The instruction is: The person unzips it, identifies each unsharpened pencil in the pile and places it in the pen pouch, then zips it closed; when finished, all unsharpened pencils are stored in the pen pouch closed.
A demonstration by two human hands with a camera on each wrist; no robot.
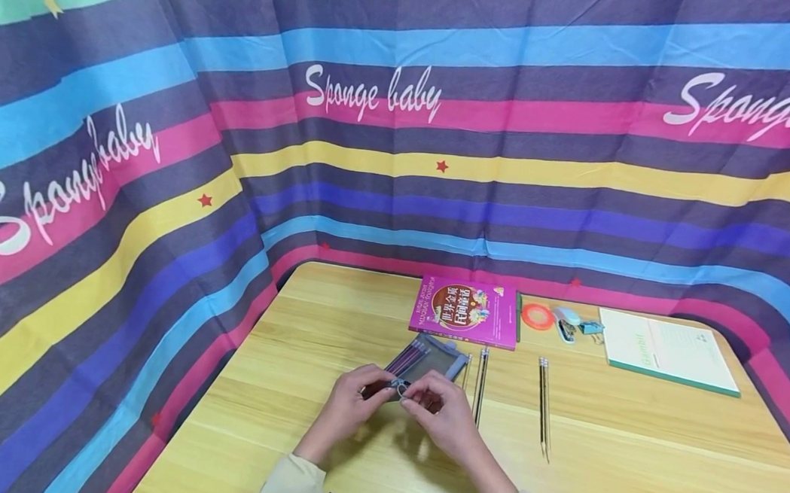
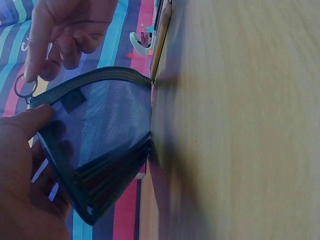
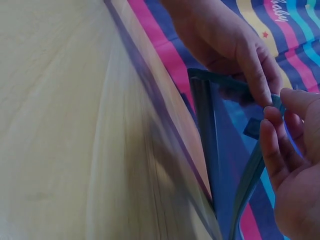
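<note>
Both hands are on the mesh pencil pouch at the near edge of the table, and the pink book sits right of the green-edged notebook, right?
Not quite. In the head view the pink book lies left of the green-edged notebook, not right. The rest holds: the left hand and the right hand both hold the mesh pencil pouch.

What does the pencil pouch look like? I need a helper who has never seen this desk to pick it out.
On the wooden table, just in front of the pink book, lies a grey-blue mesh pouch. The left hand and right hand hold its near end. Unlike the loose pencils beside it, it is flat, see-through and zip-edged.
</note>
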